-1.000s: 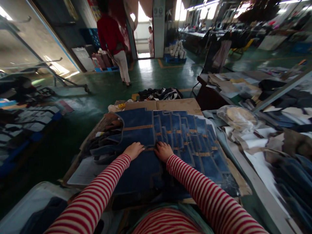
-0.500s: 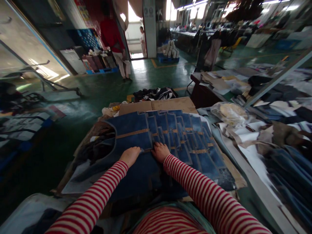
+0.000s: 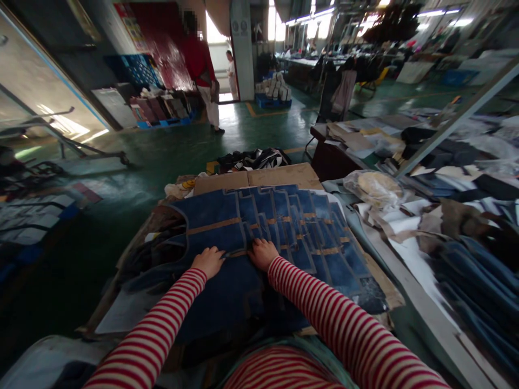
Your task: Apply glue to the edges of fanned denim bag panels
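Overlapping blue denim pieces [image 3: 211, 208], edged in grey with tan strips across them, lie fanned out in front of me. My left hand [image 3: 209, 262] is closed, thumb and fingers pinching the fold of the nearest denim piece [image 3: 227, 292]. Just to its right, my right hand [image 3: 263, 254] rests on the same piece with its fingers curled down at the fabric's edge. The fingertips of the right hand are partly hidden, so its hold is hard to make out. A short tan strip shows between the two hands.
Cardboard [image 3: 284, 175] lies behind the denim. On the right, a table holds a plastic-wrapped roll [image 3: 375, 186], paper and folded dark blue fabric [image 3: 478, 286]. A metal pole [image 3: 458, 116] slants above it. A person in red [image 3: 200, 65] stands near the doorway; another is outside.
My hands have drawn slightly apart, the left shifting a little left along the denim. The person in red has moved right, towards the doorway. The whole view has turned slightly.
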A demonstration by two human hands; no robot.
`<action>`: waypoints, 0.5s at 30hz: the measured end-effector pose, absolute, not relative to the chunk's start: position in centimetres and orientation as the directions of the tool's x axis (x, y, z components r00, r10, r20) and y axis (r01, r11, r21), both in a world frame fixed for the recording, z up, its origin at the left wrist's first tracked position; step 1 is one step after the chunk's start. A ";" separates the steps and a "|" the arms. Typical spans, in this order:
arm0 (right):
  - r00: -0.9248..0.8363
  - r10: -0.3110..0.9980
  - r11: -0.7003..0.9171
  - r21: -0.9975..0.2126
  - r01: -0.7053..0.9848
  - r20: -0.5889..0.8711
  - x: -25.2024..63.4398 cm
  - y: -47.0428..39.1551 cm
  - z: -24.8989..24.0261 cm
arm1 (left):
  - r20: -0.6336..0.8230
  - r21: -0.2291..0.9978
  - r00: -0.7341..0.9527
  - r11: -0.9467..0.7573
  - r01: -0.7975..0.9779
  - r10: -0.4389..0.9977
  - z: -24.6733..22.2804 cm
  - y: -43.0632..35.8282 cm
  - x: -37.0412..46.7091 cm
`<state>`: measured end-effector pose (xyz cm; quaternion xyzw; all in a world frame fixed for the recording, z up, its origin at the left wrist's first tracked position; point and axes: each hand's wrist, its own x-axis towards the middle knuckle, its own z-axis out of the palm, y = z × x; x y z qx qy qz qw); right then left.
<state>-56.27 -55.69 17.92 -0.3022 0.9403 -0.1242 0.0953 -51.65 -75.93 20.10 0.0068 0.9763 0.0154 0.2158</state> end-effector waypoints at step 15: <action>-0.779 -0.624 0.737 -0.380 -0.560 -0.062 -54.8 -52.2 17.7 | -0.313 0.088 -0.948 0.991 -0.096 -0.064 17.1 -67.9 -52.0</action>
